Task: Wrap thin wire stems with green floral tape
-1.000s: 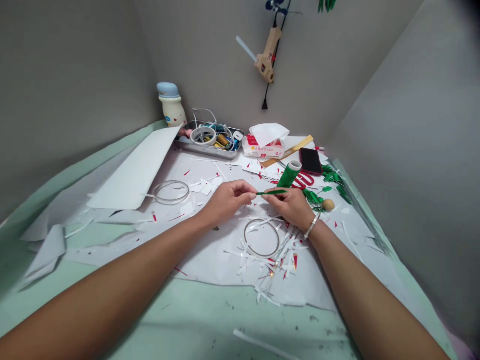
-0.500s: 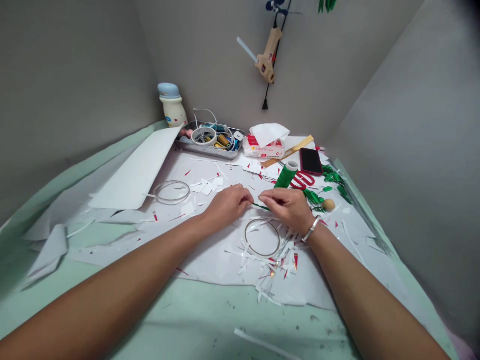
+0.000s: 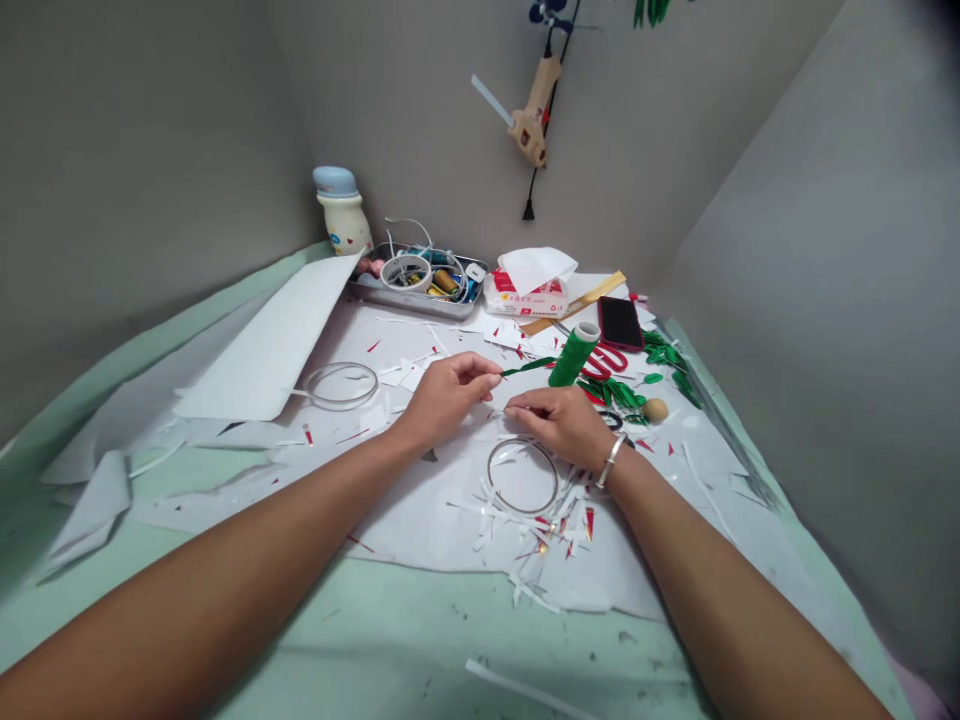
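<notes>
Pale-green worktop (image 3: 390, 625) between grey walls: a green strip (image 3: 529, 366) is gripped at its near-left end by the left hand's (image 3: 451, 398) fingertips, its length directed toward the far-right corner, beyond the right hand's (image 3: 562, 424) closed fingertips; whether anything is held there cannot be told.

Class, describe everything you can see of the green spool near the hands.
The green spool is a slim cylinder wrapped in what looks like glossy green thread, with a white, perhaps plastic or card, core showing at its upper end. It stands on end, its top slanting rightward in the picture, just beyond the right hand and left of the red scissor handles. No fingers grip it. A green strip reaches its left side; whether they touch is unclear.
</notes>
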